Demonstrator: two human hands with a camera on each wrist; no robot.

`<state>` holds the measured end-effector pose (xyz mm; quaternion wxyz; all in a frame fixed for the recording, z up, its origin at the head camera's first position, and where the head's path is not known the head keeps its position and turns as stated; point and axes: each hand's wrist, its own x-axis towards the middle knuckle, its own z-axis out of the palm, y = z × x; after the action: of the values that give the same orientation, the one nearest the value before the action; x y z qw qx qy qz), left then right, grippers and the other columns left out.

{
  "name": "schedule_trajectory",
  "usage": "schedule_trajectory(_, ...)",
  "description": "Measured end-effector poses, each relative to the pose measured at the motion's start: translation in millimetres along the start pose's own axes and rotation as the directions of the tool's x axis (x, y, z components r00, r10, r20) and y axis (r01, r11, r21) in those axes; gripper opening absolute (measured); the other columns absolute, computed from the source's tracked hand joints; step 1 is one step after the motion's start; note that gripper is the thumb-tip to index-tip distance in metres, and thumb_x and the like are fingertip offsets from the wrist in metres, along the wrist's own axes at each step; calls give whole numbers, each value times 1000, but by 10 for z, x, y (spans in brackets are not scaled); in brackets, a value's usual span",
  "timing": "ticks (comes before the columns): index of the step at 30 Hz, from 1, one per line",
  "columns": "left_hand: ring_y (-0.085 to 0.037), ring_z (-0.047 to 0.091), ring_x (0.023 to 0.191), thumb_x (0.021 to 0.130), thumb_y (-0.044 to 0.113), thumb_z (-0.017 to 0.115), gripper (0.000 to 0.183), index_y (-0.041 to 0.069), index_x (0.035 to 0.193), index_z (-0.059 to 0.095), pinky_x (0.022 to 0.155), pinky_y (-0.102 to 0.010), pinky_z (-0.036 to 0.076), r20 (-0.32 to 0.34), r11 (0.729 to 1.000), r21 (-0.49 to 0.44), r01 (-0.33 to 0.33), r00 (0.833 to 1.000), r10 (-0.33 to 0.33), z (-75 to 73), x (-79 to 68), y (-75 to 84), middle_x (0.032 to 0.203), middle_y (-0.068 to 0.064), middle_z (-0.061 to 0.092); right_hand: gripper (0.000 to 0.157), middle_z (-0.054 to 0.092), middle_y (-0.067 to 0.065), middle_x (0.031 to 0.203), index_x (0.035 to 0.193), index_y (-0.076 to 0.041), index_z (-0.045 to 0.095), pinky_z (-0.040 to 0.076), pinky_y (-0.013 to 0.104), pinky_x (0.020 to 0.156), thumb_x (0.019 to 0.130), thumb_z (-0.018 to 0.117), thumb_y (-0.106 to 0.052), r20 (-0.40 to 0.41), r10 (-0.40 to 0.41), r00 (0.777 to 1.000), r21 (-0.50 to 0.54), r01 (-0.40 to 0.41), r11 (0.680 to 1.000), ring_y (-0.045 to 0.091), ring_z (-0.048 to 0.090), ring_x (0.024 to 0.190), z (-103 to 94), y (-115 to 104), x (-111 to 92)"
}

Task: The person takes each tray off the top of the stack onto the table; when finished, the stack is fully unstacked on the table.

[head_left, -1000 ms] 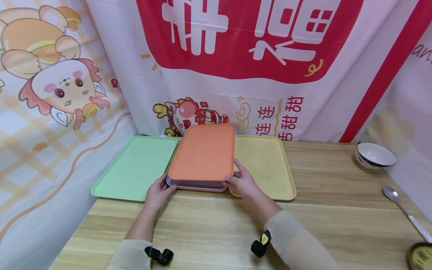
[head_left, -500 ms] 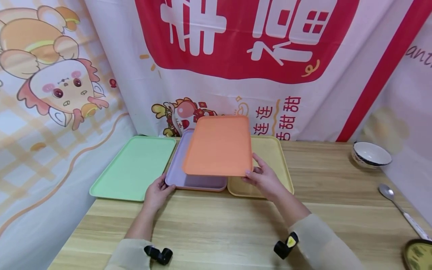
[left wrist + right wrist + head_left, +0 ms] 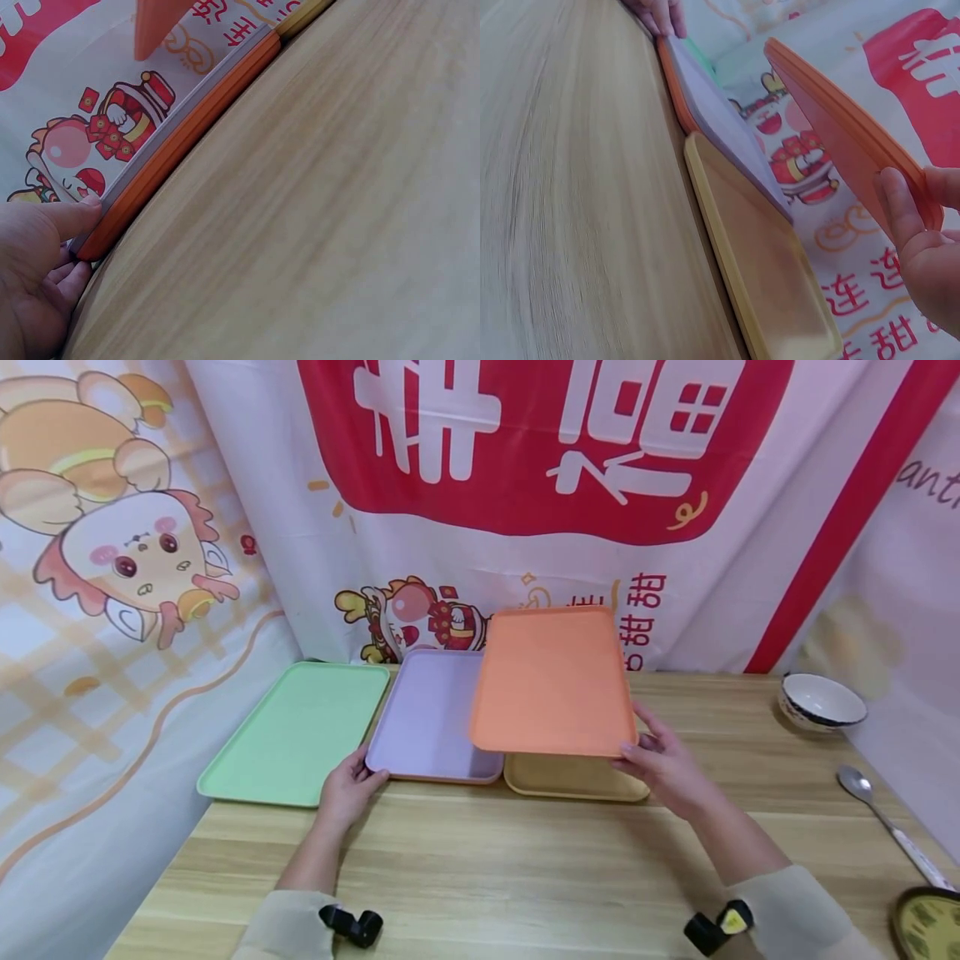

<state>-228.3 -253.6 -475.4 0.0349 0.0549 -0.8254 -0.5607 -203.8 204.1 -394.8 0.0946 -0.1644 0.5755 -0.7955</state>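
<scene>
My right hand pinches the near right corner of an orange tray, thumb on one face and fingers on the other. That tray is in the air, tilted, above the yellow tray and hides much of it. In the right wrist view its edge shows ridged lines; whether it is one tray or two I cannot tell. My left hand grips the near left corner of a purple tray. An orange tray lies directly under the purple one, as the left wrist view shows.
A green tray lies to the left of the purple one. At the right are a white bowl, a spoon and a dark-rimmed yellow dish cut by the frame. A printed cloth hangs behind the wooden table.
My right hand has lifted the orange tray off the purple one and carried it right, over the yellow tray. The purple tray is now uncovered. My left hand has stayed at its corner.
</scene>
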Motion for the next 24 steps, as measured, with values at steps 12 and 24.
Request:
schedule_trajectory(12,-39,35,143,93,3,64,67,-8,150,29,116,-41,35,29,1000,-25,-12,1000,13,-17,-13,13,152,-31,34,60,68,2,122,149,-23,37,61,29,89,99,39,11,64,-19,998,101,12,995,16,69,106,-572,-256,-483)
schedule_trajectory(24,-38,35,143,93,4,64,67,-7,150,29,117,-41,36,26,1000,-20,-9,1000,10,-22,-7,2,152,-31,34,66,65,19,126,150,-13,39,56,38,99,98,18,20,223,-154,963,290,85,953,28,66,114,-1174,-375,-872)
